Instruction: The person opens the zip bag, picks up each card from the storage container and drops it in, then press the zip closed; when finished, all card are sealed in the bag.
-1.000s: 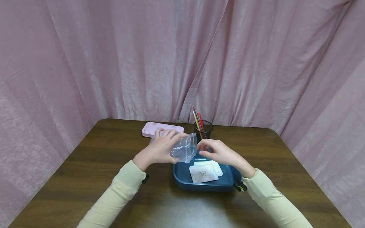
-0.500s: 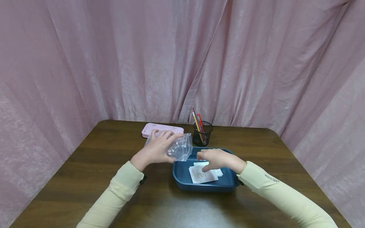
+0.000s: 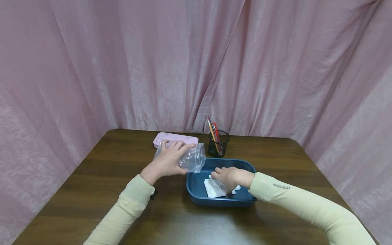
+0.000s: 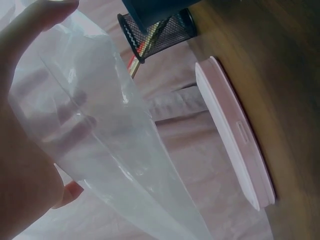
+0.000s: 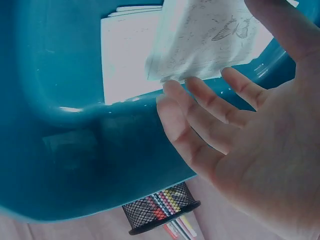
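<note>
My left hand (image 3: 166,161) grips a clear plastic zip bag (image 3: 193,158) above the left edge of a blue tray (image 3: 220,202). In the left wrist view the bag (image 4: 115,130) spreads between thumb and fingers, which show through the film. Inside the tray lies a small pile of whitish paper pieces (image 3: 212,188); a butterfly drawing marks the top sheet (image 5: 200,45). Over the pile is my right hand (image 3: 231,177), reaching down with thumb and fingers apart. Its fingertips lie at the sheet's edge in the right wrist view; contact is hard to tell.
Behind the tray stands a black mesh cup (image 3: 218,146) with pencils and a red pen. A pink case (image 3: 174,137) lies behind the left hand. A pink curtain (image 3: 153,68) hangs beyond the wooden table (image 3: 116,170).
My right hand has moved from beside the bag down into the tray, over the papers. The left hand has drawn the bag slightly to the left.
</note>
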The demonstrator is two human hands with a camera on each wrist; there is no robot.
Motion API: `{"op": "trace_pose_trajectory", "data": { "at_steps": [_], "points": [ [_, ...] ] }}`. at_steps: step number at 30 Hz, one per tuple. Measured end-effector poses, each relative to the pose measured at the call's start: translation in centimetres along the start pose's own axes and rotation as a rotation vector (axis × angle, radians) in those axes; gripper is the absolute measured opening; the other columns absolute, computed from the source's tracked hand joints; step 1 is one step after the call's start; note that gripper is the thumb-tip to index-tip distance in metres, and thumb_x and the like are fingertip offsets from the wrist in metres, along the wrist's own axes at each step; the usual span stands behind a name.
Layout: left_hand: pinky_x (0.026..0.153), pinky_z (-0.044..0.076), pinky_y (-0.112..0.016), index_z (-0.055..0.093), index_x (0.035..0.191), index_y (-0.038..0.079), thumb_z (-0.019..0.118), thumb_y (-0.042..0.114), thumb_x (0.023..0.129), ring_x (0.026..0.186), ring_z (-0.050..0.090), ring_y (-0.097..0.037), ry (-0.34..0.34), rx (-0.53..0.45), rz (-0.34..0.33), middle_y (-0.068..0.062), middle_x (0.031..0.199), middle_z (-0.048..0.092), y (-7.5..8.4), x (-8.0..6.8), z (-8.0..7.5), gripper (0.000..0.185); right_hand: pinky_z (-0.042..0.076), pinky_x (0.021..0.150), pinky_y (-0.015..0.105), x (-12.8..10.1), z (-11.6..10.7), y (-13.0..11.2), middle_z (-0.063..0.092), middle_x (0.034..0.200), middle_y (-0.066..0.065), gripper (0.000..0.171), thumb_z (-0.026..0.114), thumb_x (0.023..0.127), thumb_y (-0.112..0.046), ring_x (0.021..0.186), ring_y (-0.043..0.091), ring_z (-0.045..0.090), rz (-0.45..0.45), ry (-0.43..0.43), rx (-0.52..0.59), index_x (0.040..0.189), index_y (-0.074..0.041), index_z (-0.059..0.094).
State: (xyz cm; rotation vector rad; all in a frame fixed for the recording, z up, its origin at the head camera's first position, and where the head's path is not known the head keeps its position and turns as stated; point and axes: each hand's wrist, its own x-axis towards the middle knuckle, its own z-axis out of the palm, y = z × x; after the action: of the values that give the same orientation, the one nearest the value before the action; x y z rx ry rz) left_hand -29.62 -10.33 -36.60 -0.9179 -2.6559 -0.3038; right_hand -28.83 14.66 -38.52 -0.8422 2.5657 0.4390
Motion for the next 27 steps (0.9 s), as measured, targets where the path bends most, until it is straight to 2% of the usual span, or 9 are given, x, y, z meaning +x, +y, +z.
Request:
{"op": "trace_pose_trajectory", "data": {
  "at_steps": [9, 15, 21, 27],
  "points": [
    [0.098, 0.025, -0.060, 0.042, 0.141, 0.032, 0.088, 0.041, 0.063, 0.116, 0.051, -0.027, -0.003, 0.004, -0.006, -0.003, 0.119, 0.056, -0.1, -0.1, 0.2, 0.091, 0.049, 0.095, 0.033, 0.5, 0.0, -0.3, 0.052, 0.123, 0.000, 0.069, 0.085, 0.073, -0.032, 0.106, 0.016, 0.054, -0.009, 0.021, -0.023, 0.127, -0.026, 0.042],
    [0.099, 0.025, -0.061, 0.042, 0.141, 0.032, 0.088, 0.040, 0.064, 0.117, 0.051, -0.027, -0.013, -0.015, -0.020, -0.004, 0.120, 0.056, 0.0, -0.3, 0.2, 0.090, 0.049, 0.096, 0.034, 0.7, -0.1, -0.3, 0.052, 0.121, 0.000, 0.068, 0.086, 0.071, -0.033, 0.105, 0.017, 0.052, -0.011, 0.039, -0.010, 0.125, -0.026, 0.044],
    [0.099, 0.024, -0.061, 0.041, 0.141, 0.032, 0.088, 0.039, 0.065, 0.117, 0.050, -0.026, -0.022, -0.024, -0.026, -0.004, 0.121, 0.056, 0.0, -0.4, 0.2, 0.090, 0.050, 0.094, 0.034, 1.1, -0.3, -0.2, 0.054, 0.117, -0.001, 0.068, 0.087, 0.071, -0.026, 0.100, 0.016, 0.053, -0.003, 0.022, 0.059, 0.124, -0.026, 0.043],
    [0.098, 0.025, -0.060, 0.042, 0.141, 0.032, 0.088, 0.038, 0.065, 0.117, 0.050, -0.026, -0.025, -0.025, -0.028, -0.004, 0.121, 0.055, 0.0, -0.6, 0.1, 0.089, 0.048, 0.098, 0.040, 1.1, -0.8, 0.2, 0.053, 0.122, 0.000, 0.072, 0.087, 0.070, -0.023, 0.104, 0.018, 0.053, 0.020, 0.007, 0.145, 0.127, -0.028, 0.043]
  ]
}}
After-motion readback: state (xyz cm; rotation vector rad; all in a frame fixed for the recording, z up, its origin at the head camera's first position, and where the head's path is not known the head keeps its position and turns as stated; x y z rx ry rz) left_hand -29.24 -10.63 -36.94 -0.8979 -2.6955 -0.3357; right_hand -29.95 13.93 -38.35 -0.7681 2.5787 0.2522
